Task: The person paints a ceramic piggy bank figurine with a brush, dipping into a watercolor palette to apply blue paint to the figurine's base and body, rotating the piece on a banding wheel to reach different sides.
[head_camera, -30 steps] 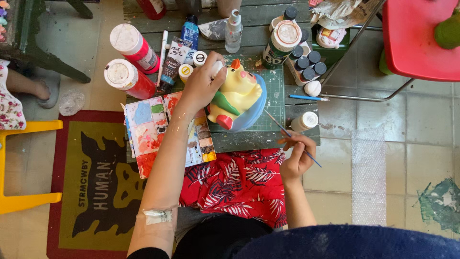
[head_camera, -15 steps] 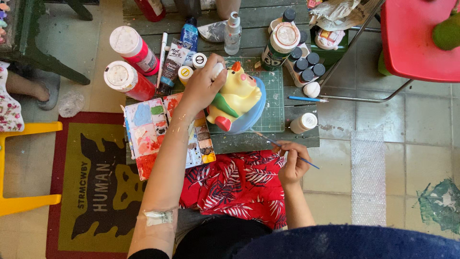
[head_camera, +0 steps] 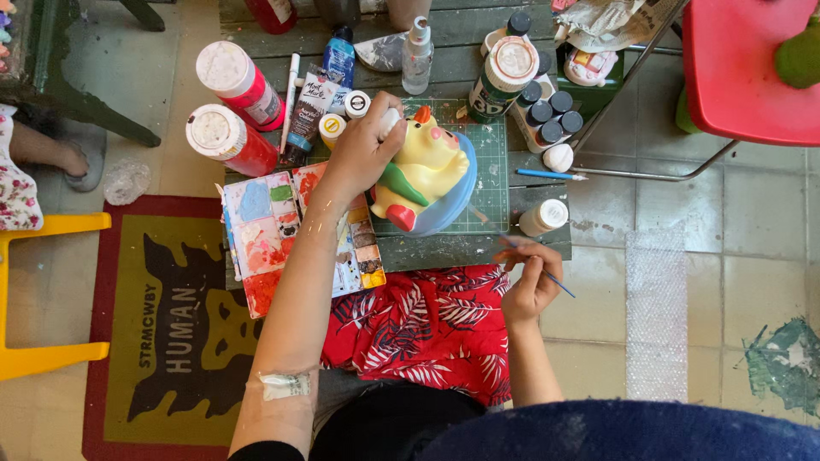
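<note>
A yellow chicken figurine point(head_camera: 423, 166) with a green wing and red beak lies tilted on a blue dish point(head_camera: 450, 209) over a green cutting mat point(head_camera: 492, 166). My left hand point(head_camera: 363, 154) grips the figurine's left side and steadies it. My right hand point(head_camera: 531, 282) is shut on a thin blue-handled paintbrush point(head_camera: 521, 254), held at the table's near edge below the figurine; the bristle tip points up-left toward the dish. A small white paint bottle point(head_camera: 543, 217) lies just above my right hand.
A paint-smeared palette point(head_camera: 260, 226) lies left of my forearm. Two big red paint bottles point(head_camera: 231, 141), paint tubes, a spray bottle point(head_camera: 417, 55), a green-labelled jar point(head_camera: 500, 77) and small dark-capped pots point(head_camera: 547, 115) crowd the table's far side. A red chair point(head_camera: 743, 68) stands right, a yellow stool point(head_camera: 43, 294) left.
My right hand has drawn the brush down and toward me, away from the small white bottle. My left hand stays on the figurine.
</note>
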